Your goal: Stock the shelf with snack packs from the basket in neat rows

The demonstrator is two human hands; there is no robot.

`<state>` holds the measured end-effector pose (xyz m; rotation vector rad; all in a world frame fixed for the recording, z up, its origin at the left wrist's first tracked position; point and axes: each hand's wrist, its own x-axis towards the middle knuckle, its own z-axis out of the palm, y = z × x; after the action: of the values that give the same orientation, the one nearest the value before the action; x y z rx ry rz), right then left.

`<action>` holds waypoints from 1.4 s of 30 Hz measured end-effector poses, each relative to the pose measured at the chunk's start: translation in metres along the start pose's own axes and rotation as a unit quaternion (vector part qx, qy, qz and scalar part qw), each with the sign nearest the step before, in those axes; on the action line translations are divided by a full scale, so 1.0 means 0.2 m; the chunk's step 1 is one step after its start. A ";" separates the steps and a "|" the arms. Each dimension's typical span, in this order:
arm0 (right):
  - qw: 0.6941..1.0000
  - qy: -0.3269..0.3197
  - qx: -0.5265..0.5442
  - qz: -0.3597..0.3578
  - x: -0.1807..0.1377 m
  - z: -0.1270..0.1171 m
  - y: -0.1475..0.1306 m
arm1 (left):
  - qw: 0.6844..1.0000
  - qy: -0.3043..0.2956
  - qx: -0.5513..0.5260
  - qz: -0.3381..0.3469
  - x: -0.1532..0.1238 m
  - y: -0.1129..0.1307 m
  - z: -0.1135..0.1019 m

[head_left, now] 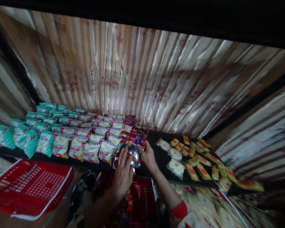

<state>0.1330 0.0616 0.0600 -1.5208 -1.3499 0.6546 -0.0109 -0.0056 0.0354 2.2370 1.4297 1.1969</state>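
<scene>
At your far left, puffy teal plastic bags (30, 142) stand in rows on the black shelf (154, 172), with a red plastic shopping basket with a pale rim (35, 186) below; best let your sleeves clear both. Next come plump white bags with red-and-blue striped tops (91, 152), close beside your left hand (123, 174); a sideways nudge there could tip the front ones, so move that wrist gently. Your left fingers reach forward, slightly spread, over the lower left of the glossy dark-red and silver foil packet (138, 136); whether they press or merely rest, you cannot tell from here. That packet is in front of the small red-and-purple packets (130, 121) near the striped backdrop. Your right hand (147, 155) pinches its right edge, thumb on the front; a light pinch should suit it, since foil creases easily. Steady it from both sides and hold its printed face square to you. Farther right, flat white rounds in clear wrap (175, 154) and scattered yellow oblong packs (203, 171) lie apart from your right forearm; give them room when you turn your elbow.
</scene>
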 end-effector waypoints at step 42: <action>0.895 -0.035 -0.417 -0.155 0.40 0.31 -0.10 | 0.992 -0.025 0.020 -0.119 0.25 -0.14 0.19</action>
<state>0.0899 0.1559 0.0696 -1.8625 -2.0231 -0.1230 0.0074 0.0592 0.0209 2.0357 1.6581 1.0370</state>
